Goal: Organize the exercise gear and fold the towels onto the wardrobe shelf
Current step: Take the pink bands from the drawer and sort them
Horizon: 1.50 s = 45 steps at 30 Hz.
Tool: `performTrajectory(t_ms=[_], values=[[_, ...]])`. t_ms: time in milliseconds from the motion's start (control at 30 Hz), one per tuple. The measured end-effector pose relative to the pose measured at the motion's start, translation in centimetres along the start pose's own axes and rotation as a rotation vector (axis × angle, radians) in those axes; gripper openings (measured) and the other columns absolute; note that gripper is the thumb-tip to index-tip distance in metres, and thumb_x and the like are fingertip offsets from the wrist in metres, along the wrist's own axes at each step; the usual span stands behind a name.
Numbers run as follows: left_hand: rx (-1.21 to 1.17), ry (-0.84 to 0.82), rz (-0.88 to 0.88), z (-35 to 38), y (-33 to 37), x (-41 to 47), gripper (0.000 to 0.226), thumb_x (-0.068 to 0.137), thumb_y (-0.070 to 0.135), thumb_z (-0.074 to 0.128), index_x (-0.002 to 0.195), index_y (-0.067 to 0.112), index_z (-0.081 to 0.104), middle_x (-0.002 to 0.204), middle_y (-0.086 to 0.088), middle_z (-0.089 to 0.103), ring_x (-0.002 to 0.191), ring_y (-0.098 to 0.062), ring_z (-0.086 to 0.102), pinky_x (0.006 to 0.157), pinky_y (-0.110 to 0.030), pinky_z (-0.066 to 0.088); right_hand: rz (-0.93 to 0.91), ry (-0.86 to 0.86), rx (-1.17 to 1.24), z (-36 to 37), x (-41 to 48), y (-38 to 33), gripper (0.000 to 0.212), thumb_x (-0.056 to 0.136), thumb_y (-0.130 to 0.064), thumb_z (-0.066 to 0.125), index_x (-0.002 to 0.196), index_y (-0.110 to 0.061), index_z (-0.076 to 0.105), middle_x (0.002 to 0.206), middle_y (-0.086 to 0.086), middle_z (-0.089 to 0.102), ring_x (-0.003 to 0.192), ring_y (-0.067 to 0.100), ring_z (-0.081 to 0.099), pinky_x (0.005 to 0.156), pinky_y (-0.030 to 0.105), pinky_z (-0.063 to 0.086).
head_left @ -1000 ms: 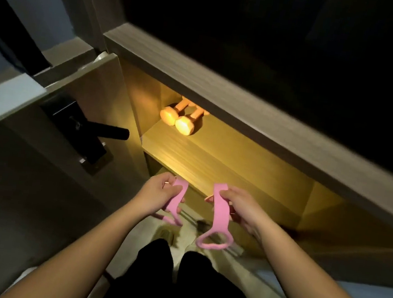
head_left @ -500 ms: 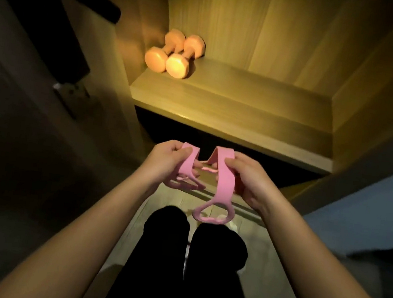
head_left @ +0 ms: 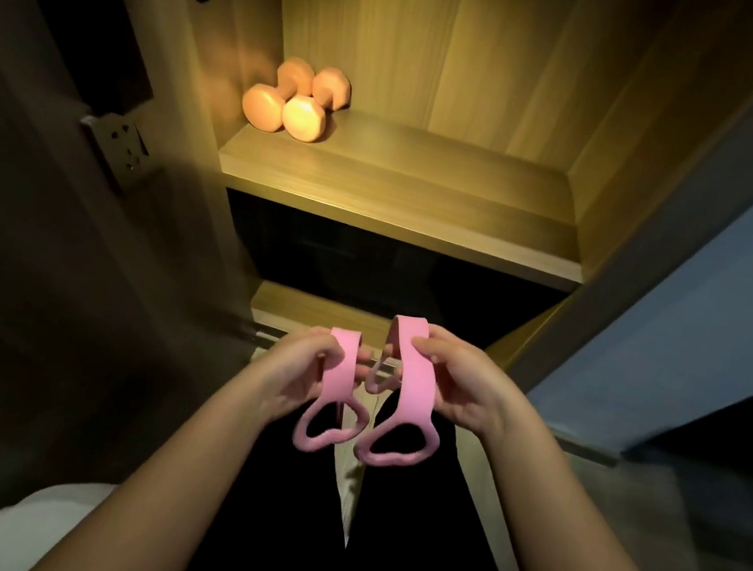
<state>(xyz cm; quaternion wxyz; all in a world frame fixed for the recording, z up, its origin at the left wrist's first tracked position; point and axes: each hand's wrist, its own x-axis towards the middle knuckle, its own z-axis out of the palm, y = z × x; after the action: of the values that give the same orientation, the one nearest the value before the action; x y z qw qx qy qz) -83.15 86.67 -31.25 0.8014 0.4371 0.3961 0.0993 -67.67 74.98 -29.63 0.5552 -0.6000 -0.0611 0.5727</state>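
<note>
left hand (head_left: 299, 373) pinches pink resistance band (head_left: 413, 387) | right hand (head_left: 457, 384) pinches it | forearms converge

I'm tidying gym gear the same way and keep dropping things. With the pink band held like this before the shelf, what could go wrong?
The pink resistance band is only pinched by the left hand and right hand, its loop handles dangling; it may spring open or slip. Placed far left on the wardrobe shelf, it could nudge the dumbbells, which might roll.
</note>
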Motion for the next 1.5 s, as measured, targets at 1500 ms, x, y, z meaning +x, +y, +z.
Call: performTrajectory(t_ms=[1500], values=[[-0.402,-0.022,0.169,2.4,5.6,3.9,0.029,0.102,0.015,0.044,0.123,0.002,0.058,0.110,-0.013,0.072,0.094,-0.022,0.072,0.075,-0.031,0.060,-0.151,-0.216,-0.338,-0.8,0.3,0.2,0.022,0.092,-0.021,0.062,0.114,-0.017,0.065,0.105,0.010,0.071,0.089,0.029,0.065,0.076,0.034,0.052]])
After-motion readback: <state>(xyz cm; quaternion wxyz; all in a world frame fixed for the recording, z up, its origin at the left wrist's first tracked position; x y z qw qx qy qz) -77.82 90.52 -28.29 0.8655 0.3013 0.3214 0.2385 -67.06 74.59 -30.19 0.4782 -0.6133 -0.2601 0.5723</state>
